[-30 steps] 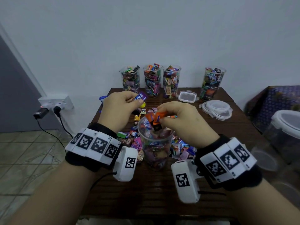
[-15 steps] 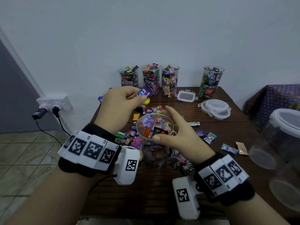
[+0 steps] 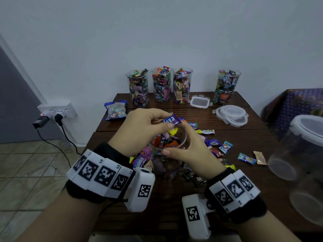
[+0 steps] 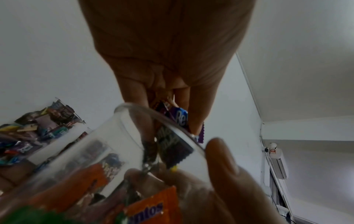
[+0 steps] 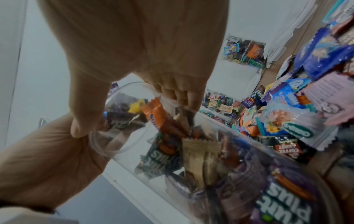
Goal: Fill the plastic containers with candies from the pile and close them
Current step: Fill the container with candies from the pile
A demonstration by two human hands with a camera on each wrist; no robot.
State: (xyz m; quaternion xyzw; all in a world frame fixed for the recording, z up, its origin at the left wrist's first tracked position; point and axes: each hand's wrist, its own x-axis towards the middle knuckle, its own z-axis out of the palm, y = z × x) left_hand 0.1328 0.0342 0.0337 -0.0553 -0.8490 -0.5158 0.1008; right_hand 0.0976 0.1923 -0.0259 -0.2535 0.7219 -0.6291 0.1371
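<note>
Head view: the left hand [image 3: 141, 130] pinches a purple candy [image 3: 172, 120] over the clear cup [image 3: 167, 154], which the right hand [image 3: 190, 151] clasps at the rim on the desk [image 3: 157, 206]. Best to release low, inside the rim. The pile [image 3: 215, 145] crowds the cup's right; 4 filled cups [image 3: 138, 88] stand well behind.

Left wrist view: fingers [image 4: 199, 106] clamp the wrapper just above the rim.

Right wrist view: thumb and fingers [image 5: 189, 98] curl round the nearly full cup.
</note>
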